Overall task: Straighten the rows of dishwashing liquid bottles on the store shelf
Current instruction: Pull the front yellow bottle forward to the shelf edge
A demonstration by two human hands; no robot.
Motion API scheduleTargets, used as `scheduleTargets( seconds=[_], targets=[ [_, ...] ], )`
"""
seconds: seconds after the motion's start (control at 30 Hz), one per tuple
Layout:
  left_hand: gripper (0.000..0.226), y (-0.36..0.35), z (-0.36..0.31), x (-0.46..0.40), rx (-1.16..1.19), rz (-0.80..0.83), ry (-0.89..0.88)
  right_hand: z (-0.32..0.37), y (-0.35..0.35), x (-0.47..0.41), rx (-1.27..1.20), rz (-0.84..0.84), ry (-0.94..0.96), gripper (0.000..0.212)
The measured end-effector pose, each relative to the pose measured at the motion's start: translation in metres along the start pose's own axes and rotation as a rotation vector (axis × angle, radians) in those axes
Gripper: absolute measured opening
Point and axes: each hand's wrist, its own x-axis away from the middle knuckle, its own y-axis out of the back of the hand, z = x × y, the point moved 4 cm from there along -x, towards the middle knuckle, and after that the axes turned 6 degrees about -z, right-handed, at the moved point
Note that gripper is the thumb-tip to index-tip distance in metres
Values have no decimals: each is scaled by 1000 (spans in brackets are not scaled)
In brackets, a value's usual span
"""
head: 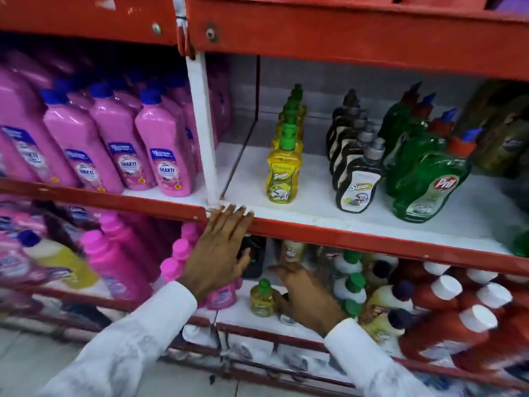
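Note:
On the white shelf board (315, 207) stand three rows of dishwashing bottles: yellow ones with green caps (284, 170), dark ones with grey caps (357, 181), and green Pril bottles (429, 184) that lean unevenly. My left hand (220, 247) lies flat, fingers spread, on the red front rail (343, 236) of that shelf, holding nothing. My right hand (306, 296) reaches into the shelf below, beside a small yellow bottle with a green cap (262, 299). Its fingers are partly hidden and blurred.
Pink Shakti bottles (169, 159) fill the left bay behind a white upright divider (203, 133). The lower shelf holds pink bottles (114, 265), green-capped white bottles (350, 282) and red bottles with white caps (458, 319). A red shelf (343, 32) hangs overhead.

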Motion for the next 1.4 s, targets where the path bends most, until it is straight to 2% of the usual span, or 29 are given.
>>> scheduleTargets(
  seconds=[0.13,0.33,0.5,0.73,0.87,1.0,1.13,1.4],
  targets=[
    [75,1,-2,2,62,-11,12,-1,-33,-16,-21,196,-101,49],
    [69,3,-3,2,122,-43,62,-3,-61,-37,-55,202,-235,32],
    [70,0,0,5,108,-39,34,9,-33,-30,-111,130,-262,31],
    [70,-8,1,3,107,-88,52,51,110,-9,-302,-170,-260,43],
    [64,-11,-1,2,75,-79,85,73,185,-14,-379,-374,-171,40],
    [69,-13,-3,3,31,-61,85,79,222,-37,-363,-509,-115,36],
    [74,-11,-9,2,2,-48,107,73,225,-69,-330,-522,-125,37],
    [79,-11,-12,3,-38,-8,115,49,196,-108,-315,-422,-177,37]
  ],
)
